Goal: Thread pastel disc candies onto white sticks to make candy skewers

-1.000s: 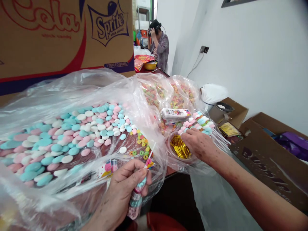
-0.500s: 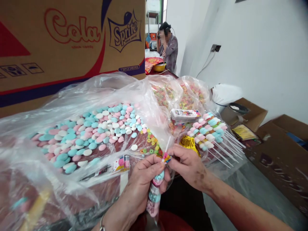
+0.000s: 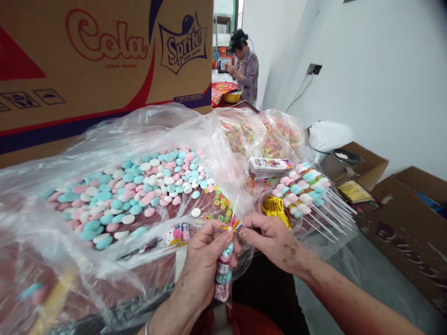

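Note:
My left hand (image 3: pixel 204 260) grips a wrapped candy stick (image 3: pixel 222 274), its pink, white and blue discs hanging down in a clear sleeve. My right hand (image 3: pixel 270 239) pinches a gold twist tie (image 3: pixel 230 227) at the neck of that sleeve, where the white stick pokes up. Both hands meet at the table's near edge. Just behind my right hand sits a clear tub of gold twist ties (image 3: pixel 275 209). To its right lies a heap of finished candy sticks (image 3: pixel 302 188).
A wide plastic sheet holds loose pink, blue and white candy discs (image 3: pixel 139 195). Bags of coloured ring candy (image 3: pixel 265 137) and a stack of printed labels (image 3: pixel 268 165) lie behind. A Cola/Sprite carton (image 3: pixel 104 60) stands at left, open cartons (image 3: pixel 401 218) at right. Another person (image 3: pixel 244 70) works far back.
My right hand left the tub of gold ties and came over to the stick in my left hand, bringing a tie to the sleeve's neck. The person at the back lowered their arms.

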Motion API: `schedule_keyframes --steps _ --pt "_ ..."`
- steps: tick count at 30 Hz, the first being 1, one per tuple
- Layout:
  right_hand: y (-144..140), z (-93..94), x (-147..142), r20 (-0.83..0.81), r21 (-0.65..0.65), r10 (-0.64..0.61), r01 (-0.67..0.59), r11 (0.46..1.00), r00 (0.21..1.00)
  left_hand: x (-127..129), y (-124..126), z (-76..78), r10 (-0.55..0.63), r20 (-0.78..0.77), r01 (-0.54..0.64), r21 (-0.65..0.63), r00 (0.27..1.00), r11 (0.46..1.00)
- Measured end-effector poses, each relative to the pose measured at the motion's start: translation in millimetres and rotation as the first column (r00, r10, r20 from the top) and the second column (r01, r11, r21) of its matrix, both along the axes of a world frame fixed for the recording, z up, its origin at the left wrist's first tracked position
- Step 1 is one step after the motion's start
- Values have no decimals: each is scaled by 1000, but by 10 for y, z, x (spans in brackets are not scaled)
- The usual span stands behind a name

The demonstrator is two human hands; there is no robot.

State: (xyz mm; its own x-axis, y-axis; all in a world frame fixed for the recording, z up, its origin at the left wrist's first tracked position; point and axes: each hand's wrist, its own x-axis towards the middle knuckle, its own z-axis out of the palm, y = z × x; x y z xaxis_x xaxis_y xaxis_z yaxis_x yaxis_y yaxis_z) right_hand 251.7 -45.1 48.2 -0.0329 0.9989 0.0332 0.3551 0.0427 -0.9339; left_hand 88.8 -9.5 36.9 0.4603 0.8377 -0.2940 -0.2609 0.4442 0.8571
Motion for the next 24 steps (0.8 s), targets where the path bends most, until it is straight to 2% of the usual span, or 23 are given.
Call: schedule_keyframes --steps 3,7,10,12,14,16,18,19,22,24 --pt "-20 -10 -13 39 40 -58 57 998 998 1 14 -12 -32 10 32 -26 999 999" --pt "-22 -32 -54 101 70 -43 35 997 994 32 15 -22 -55 37 56 -28 998 998" --pt "-12 -75 -90 270 232 -97 33 972 958 49 20 -28 -18 54 22 -58 998 998" --pt "-9 -112 -97 460 429 -195 -25 903 866 53 33 -42 3 69 3 -84 998 996" --pt "-8 -143 -81 603 590 -298 -162 791 740 56 53 -62 10 67 -3 -106 998 994" --pt "-1 -157 -38 664 667 -342 -319 674 666 62 74 -81 1 43 5 -135 999 991" --pt "19 -154 21 704 663 -291 -453 596 648 69 91 -89 -20 12 22 -176 1000 984" --pt "35 -147 51 726 639 -244 -498 586 643 71 97 -87 -36 -5 34 -197 999 980" --pt "83 -105 131 771 549 -131 -547 632 623 55 112 -53 -127 -40 114 -229 991 967" --pt "100 -63 169 786 517 -90 -570 639 612 27 125 -18 -217 -58 201 -211 974 957"
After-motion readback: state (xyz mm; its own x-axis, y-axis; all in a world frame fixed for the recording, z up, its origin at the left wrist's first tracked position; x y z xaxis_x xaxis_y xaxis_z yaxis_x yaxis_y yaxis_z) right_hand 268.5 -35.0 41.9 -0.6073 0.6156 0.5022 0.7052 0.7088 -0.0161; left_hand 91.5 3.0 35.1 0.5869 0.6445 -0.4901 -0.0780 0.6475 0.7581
